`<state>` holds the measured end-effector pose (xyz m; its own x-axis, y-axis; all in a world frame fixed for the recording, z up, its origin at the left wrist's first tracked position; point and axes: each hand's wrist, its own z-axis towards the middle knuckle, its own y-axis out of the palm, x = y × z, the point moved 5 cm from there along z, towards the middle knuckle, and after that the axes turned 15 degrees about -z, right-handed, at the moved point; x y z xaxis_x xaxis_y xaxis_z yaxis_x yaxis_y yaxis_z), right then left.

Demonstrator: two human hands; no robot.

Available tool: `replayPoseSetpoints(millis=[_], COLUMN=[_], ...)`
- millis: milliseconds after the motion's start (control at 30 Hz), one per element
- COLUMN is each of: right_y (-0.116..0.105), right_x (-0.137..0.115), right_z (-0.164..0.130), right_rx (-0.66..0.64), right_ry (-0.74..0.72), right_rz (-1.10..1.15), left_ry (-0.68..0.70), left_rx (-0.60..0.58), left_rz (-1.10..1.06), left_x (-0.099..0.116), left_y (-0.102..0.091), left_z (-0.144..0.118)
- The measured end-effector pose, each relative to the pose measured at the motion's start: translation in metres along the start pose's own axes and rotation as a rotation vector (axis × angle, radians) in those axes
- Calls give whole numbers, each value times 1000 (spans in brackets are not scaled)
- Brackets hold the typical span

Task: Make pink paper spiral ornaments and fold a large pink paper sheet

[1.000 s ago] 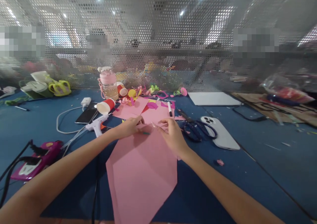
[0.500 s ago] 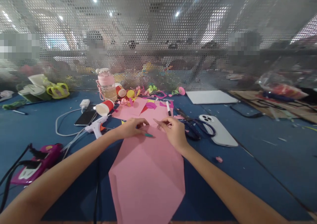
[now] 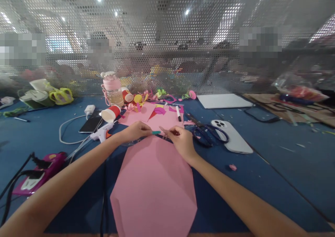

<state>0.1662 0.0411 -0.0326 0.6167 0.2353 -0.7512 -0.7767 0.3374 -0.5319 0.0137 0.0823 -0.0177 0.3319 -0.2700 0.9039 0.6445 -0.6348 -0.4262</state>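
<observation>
A large pink paper sheet (image 3: 154, 181) lies on the blue table (image 3: 274, 167) in front of me, its corners folded in. My left hand (image 3: 136, 131) pinches the far edge of the sheet with closed fingers; a teal fingernail shows at its tip. My right hand (image 3: 180, 141) grips the same far edge just to the right, fingers curled on the paper. The two hands nearly touch above the sheet's top.
Beyond the hands lie more pink sheets (image 3: 146, 116) with scraps, a marker (image 3: 178, 113), scissors (image 3: 206, 130), a white phone (image 3: 231, 139). At left: glue gun (image 3: 101, 134), red cup (image 3: 111, 113), pink bottle (image 3: 113, 88), dark phone (image 3: 90, 123), magenta tool (image 3: 39, 170). A mesh screen stands behind.
Both hands drew closer together at the sheet's far edge and lifted it a little. The sheet's near end shifted and now looks wider and more symmetric.
</observation>
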Motion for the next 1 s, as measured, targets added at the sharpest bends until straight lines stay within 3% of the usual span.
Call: replayPoseSetpoints(millis=[300,567,867,1000], right_y=[0,0,-2,-4], right_x=[-9,-12,-18,-20], right_z=[-5,-8,-11,-12], right_rx=[71,93,136,159], right_ry=[-196,-204,-259,-279], right_rz=[-167,-195,-196,-190], left_ry=[-94,-118,-145,-135], left_rx=[-89,-93,-114,-71], left_rz=[111,137,139,177], left_x=[-2,13,8,7], left_y=[-3,0,-4,-6], left_z=[-3,-8,-9,-8])
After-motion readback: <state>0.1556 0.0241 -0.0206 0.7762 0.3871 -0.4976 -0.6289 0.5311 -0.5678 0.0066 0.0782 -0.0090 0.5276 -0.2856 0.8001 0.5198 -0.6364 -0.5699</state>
